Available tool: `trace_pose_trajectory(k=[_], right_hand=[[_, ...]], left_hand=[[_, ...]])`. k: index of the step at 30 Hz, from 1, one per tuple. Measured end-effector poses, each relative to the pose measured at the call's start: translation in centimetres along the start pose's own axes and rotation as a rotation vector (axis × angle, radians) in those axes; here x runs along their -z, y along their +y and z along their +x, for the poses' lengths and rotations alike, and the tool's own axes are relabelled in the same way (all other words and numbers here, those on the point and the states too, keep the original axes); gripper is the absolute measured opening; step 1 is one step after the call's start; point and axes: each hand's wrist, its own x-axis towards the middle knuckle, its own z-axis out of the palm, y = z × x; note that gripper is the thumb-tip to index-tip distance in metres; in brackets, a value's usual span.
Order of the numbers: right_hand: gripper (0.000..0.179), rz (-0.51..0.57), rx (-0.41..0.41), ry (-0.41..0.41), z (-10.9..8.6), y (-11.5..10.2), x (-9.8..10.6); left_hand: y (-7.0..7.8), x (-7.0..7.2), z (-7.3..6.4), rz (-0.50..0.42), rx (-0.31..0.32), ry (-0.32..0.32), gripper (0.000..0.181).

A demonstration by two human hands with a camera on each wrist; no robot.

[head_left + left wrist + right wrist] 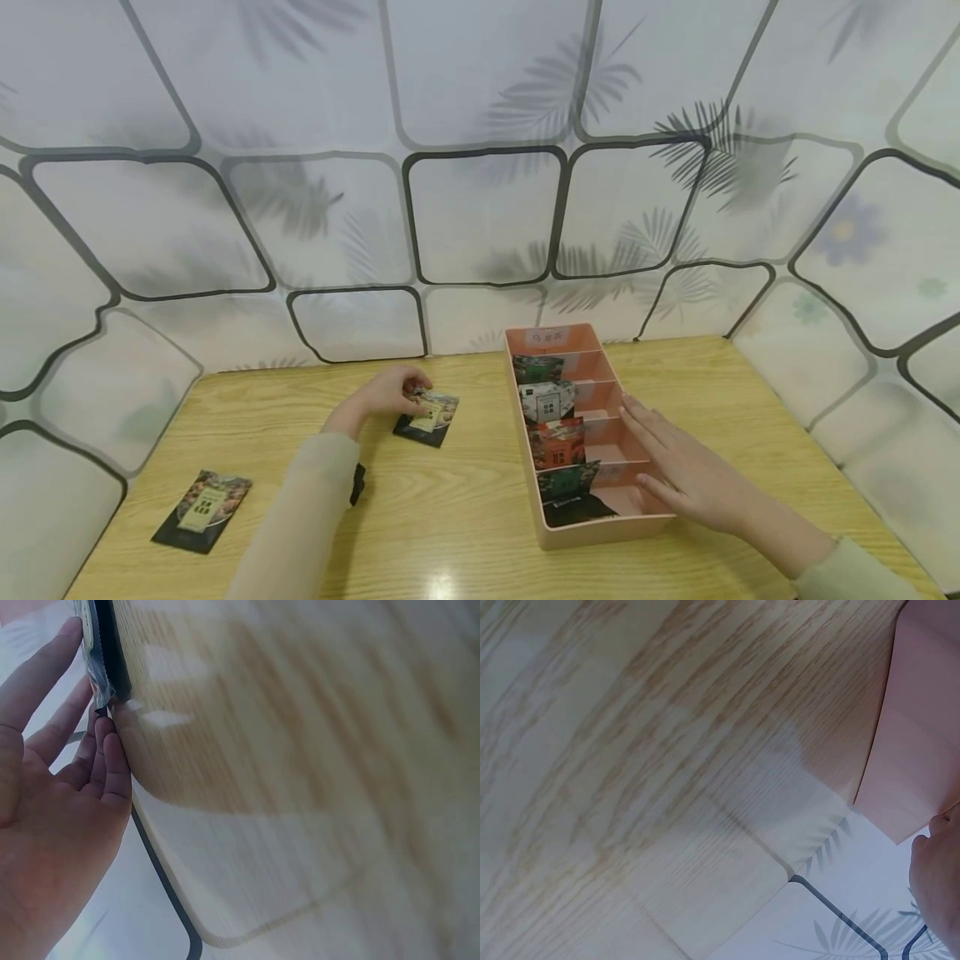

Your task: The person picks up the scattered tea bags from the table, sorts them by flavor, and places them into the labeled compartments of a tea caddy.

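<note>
A black tea sachet with a yellow-green label (431, 419) lies at the table's middle-left. My left hand (386, 393) pinches its upper left edge between thumb and fingers; the left wrist view shows the sachet (96, 656) edge-on between them. To the right stands a long pink divided box (606, 533), a label with characters on its far end. My right hand (690, 475) rests along its right rim with fingers straight. Only a little of that hand (939, 881) shows against the box wall (924, 720) in the right wrist view.
Another black sachet with a yellow-green label (200, 511) lies at the front left. Inside the box are green sachets (537, 368), a white one (547, 402), a red one (557, 446) and a dark one (577, 510). A patterned wall covering (487, 217) borders the wooden table (450, 508).
</note>
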Motion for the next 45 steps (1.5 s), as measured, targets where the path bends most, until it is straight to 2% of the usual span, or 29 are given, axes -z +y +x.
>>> trace_pose_trajectory(k=[9, 15, 27, 33, 37, 45], right_hand=[[0.081, 0.011, -0.001, 0.011, 0.0, 0.0, -0.1], [0.080, 0.017, 0.030, 0.054, 0.1, 0.0, -0.2], [0.081, 0.018, 0.029, 0.044, 0.1, 0.0, -0.1], [0.081, 0.015, 0.010, 0.015, 0.0, 0.0, 0.0], [0.081, 0.017, 0.020, 0.028, 0.0, 0.0, -0.1], [0.081, 0.025, 0.027, 0.046, 0.0, 0.1, -0.3]], left_hand=[[0.0, 0.0, 0.1, 0.000, 0.034, -0.008, 0.039], [0.1, -0.1, 0.2, -0.022, 0.078, 0.021, 0.033], [-0.1, -0.5, 0.7, -0.086, 0.150, 0.088, 0.015], [-0.2, -0.7, 1.1, -0.044, 0.178, 0.113, 0.008], [0.0, -0.7, 1.3, -0.014, 0.199, 0.121, 0.007], [1.3, -0.2, 2.3, -0.020, 0.156, 0.139, 0.006]])
